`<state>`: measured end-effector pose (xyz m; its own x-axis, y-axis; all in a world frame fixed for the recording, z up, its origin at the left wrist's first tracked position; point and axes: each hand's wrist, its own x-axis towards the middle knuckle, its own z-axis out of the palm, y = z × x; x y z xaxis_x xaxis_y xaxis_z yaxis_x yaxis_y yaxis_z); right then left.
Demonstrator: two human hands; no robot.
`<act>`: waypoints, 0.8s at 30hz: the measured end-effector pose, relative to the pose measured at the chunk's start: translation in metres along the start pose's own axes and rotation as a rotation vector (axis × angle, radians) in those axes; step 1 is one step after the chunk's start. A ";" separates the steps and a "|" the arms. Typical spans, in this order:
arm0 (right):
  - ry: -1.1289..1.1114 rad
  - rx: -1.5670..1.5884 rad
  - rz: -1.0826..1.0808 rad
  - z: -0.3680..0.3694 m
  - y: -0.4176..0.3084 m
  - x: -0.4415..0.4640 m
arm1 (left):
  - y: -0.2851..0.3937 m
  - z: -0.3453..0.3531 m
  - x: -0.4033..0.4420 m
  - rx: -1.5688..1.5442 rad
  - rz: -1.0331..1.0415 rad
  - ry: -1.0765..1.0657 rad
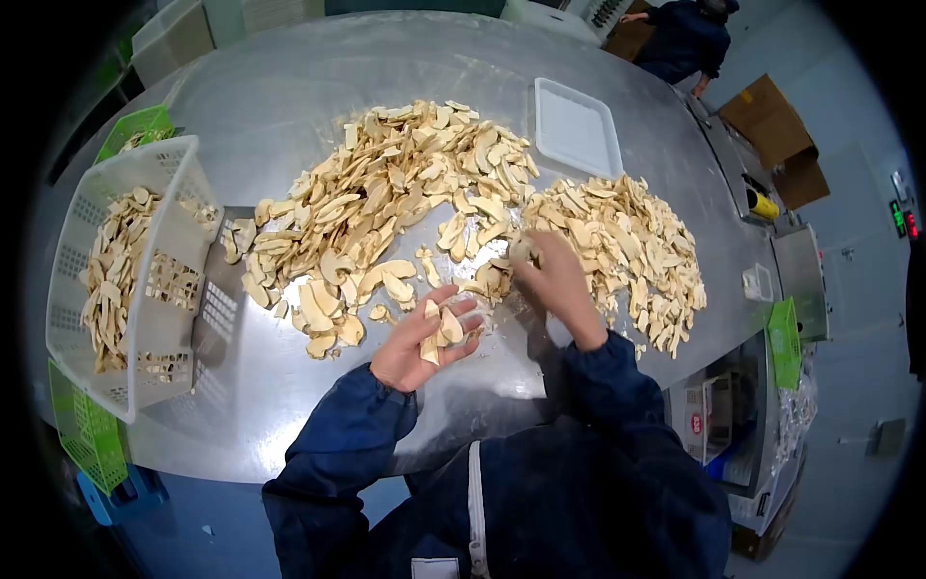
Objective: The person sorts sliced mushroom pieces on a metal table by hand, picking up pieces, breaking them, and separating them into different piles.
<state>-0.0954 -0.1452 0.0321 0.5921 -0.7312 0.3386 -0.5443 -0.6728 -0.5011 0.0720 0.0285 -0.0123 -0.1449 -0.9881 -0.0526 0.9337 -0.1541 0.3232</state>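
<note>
My left hand [397, 359] is palm up over the near part of the steel table, its fingers curled round a few pale mushroom slices [441, 333]. My right hand [559, 282] reaches in between two heaps, fingers closed and pointing down, with a pale mushroom slice at the fingertips, partly hidden by them. To the left and beyond lies a large heap of dried-looking mushroom slices [386, 183]. A second heap [641, 251] spreads to the right of my right hand. Loose slices [323, 309] are scattered just left of my left hand.
A white perforated basket [135, 396] partly filled with slices stands on the left of the steel table [280, 106]. Green baskets [87, 434] are beside it. A white tray [577, 125] lies at the back. Another person [683, 43] and a cardboard box [767, 121] are at far right.
</note>
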 end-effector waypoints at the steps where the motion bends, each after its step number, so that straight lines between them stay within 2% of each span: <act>1: 0.053 -0.223 -0.051 0.006 0.021 0.007 | -0.001 -0.001 -0.001 0.006 -0.006 0.039; 4: -0.103 -0.190 0.003 0.005 0.034 0.016 | -0.002 -0.001 -0.002 0.051 -0.036 0.091; 5: -0.200 -0.094 0.026 0.002 0.037 0.018 | -0.003 -0.002 -0.002 0.063 -0.047 0.112; 8: -0.089 0.227 0.084 0.004 0.040 0.012 | -0.005 -0.015 0.001 0.015 -0.037 -0.073; 9: -0.131 0.597 0.333 0.003 0.031 0.010 | -0.004 -0.016 0.000 0.054 -0.044 -0.024; 13: -0.449 1.016 0.514 -0.004 -0.003 -0.001 | 0.002 -0.009 0.000 0.114 -0.011 0.131; 16: -0.646 1.030 0.520 0.009 -0.026 -0.018 | 0.002 -0.008 -0.001 0.184 0.004 0.147; 19: -0.656 0.993 0.511 0.020 -0.044 -0.029 | 0.000 0.003 -0.004 0.368 -0.037 0.236; 24: -0.659 0.906 0.492 0.023 -0.051 -0.035 | -0.003 -0.003 0.000 0.541 -0.037 0.265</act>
<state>-0.0749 -0.0829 0.0277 0.7706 -0.5115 -0.3802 -0.3407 0.1735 -0.9240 0.0698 0.0292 -0.0160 -0.0228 -0.9586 -0.2840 0.6201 -0.2364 0.7481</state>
